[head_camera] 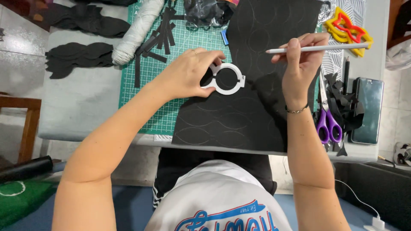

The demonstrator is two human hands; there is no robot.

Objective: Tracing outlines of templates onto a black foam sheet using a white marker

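My left hand (188, 75) grips a white ring-shaped template (227, 79) and holds it flat on a large black sheet (252, 111) that bears faint traced outlines. My right hand (302, 64) is raised above the sheet's right side with a white pencil (317, 48) pinched between the fingers, its tip pointing left, clear of the sheet. A thin bracelet circles my right wrist. The black sheet overlaps a green cutting mat (145, 85) and hangs slightly past the table's near edge.
Purple-handled scissors (327, 122) lie right of the sheet among black scraps, beside a dark phone (367, 109) and a black pencil. Red and yellow bow templates (349, 30) sit at the back right. A spool of white cord (137, 30), black strips and black cut shapes (75, 60) lie to the left.
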